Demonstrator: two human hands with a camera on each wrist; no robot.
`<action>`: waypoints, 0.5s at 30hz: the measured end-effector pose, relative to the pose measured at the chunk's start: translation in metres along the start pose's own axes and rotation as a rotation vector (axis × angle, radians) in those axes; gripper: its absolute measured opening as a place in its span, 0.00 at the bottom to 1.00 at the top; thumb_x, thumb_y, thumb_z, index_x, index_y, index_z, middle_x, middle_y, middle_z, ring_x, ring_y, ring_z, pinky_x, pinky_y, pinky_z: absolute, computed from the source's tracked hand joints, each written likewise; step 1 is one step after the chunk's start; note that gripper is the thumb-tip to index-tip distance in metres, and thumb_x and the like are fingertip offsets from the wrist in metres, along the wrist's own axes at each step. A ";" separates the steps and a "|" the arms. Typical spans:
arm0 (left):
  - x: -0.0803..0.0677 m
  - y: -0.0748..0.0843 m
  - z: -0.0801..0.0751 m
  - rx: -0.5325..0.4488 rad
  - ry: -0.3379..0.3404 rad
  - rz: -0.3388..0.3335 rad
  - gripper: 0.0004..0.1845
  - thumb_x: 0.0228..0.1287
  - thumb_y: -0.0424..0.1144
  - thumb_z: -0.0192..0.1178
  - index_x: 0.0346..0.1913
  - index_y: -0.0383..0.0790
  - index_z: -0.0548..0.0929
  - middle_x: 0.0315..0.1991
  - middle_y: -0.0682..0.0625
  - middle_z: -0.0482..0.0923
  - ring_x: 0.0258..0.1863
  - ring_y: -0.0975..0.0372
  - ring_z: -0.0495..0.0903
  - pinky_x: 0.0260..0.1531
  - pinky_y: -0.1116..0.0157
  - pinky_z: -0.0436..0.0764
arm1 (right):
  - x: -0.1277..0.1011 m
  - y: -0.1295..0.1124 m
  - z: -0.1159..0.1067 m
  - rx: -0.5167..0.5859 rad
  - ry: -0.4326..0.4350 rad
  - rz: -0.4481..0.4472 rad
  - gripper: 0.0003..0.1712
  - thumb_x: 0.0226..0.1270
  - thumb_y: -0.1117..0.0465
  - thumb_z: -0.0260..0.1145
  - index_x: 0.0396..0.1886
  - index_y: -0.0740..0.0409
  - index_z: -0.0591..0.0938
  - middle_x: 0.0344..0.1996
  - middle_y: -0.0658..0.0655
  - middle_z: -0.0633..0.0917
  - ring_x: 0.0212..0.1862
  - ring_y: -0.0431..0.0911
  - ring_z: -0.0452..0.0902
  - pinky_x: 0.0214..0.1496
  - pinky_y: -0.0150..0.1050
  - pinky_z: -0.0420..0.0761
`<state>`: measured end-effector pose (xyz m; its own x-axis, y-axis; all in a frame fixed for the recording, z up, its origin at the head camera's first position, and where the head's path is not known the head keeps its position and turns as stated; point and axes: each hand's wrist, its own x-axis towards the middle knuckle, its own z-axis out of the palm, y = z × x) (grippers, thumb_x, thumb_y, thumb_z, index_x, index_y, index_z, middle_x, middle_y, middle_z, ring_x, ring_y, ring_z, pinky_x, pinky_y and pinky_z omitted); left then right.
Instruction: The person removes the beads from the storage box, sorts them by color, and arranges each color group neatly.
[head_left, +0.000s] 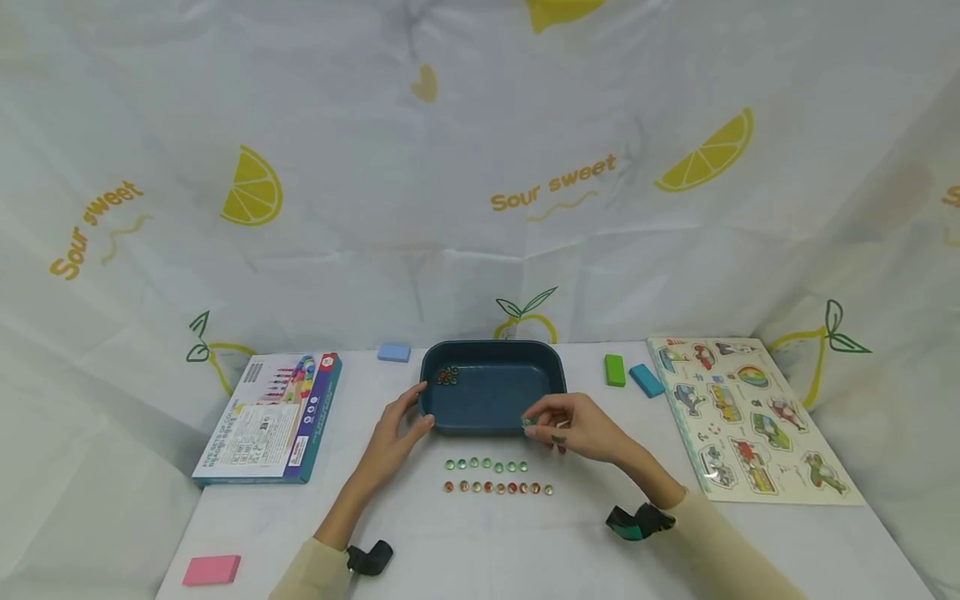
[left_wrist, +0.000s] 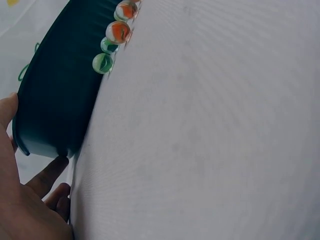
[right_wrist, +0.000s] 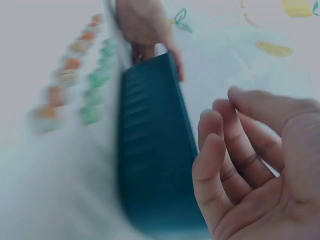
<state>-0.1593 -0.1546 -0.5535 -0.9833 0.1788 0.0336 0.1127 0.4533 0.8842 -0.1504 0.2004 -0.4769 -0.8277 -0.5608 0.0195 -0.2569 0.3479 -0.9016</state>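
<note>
A dark blue rectangular tray (head_left: pixel 472 431) stands near the back of the table. In the head view, a cluster of marbles (head_left: pixel 447 377) lies in its back left corner. My left hand (head_left: pixel 393 427) touches the tray's left end, its thumb and fingers spread at the wall (left_wrist: pixel 47 125). Over the tray's front right corner, my right hand (head_left: pixel 577 427) pinches a small green marble (head_left: pixel 528 422); the right wrist view hides it behind the fingers (right_wrist: pixel 210 160). In front of the tray run a row of green marbles (head_left: pixel 474 462) and a nearer row of mostly orange ones (head_left: pixel 488 487).
A boxed toy (head_left: pixel 262 421) lies to the left, a picture puzzle board (head_left: pixel 753 421) to the right. Around the tray are a light blue block (head_left: pixel 393 352), a green block (head_left: pixel 614 371) and a blue block (head_left: pixel 647 381). One pink block (head_left: pixel 212 570) is at front left.
</note>
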 end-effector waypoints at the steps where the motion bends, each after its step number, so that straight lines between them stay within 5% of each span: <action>1: 0.000 0.000 0.000 -0.004 0.000 -0.001 0.33 0.76 0.56 0.63 0.80 0.70 0.65 0.81 0.44 0.66 0.83 0.45 0.61 0.81 0.32 0.58 | -0.008 0.005 0.002 0.013 -0.004 0.006 0.16 0.75 0.59 0.71 0.53 0.68 0.86 0.31 0.72 0.86 0.29 0.62 0.82 0.25 0.46 0.86; 5: -0.001 0.000 0.000 -0.011 -0.003 0.002 0.34 0.76 0.55 0.63 0.80 0.69 0.66 0.81 0.44 0.66 0.83 0.45 0.61 0.81 0.32 0.57 | -0.031 0.023 0.009 0.042 -0.012 0.036 0.14 0.73 0.62 0.72 0.51 0.68 0.87 0.29 0.69 0.86 0.25 0.50 0.81 0.24 0.39 0.85; 9: 0.000 0.001 0.000 0.000 0.001 0.009 0.34 0.76 0.55 0.63 0.80 0.68 0.66 0.81 0.44 0.67 0.83 0.45 0.62 0.81 0.32 0.58 | -0.039 0.037 0.016 -0.073 0.024 0.045 0.11 0.70 0.60 0.75 0.48 0.59 0.90 0.27 0.56 0.88 0.27 0.34 0.78 0.29 0.30 0.81; 15: 0.000 0.001 0.000 0.001 0.004 0.001 0.34 0.76 0.56 0.63 0.80 0.69 0.66 0.80 0.45 0.67 0.83 0.45 0.62 0.81 0.32 0.57 | -0.033 0.044 0.024 -0.217 0.042 0.037 0.10 0.67 0.58 0.77 0.46 0.53 0.91 0.26 0.44 0.84 0.28 0.30 0.73 0.30 0.28 0.78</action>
<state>-0.1594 -0.1542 -0.5523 -0.9837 0.1759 0.0363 0.1139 0.4544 0.8835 -0.1223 0.2164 -0.5278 -0.8572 -0.5148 0.0101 -0.3236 0.5234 -0.7883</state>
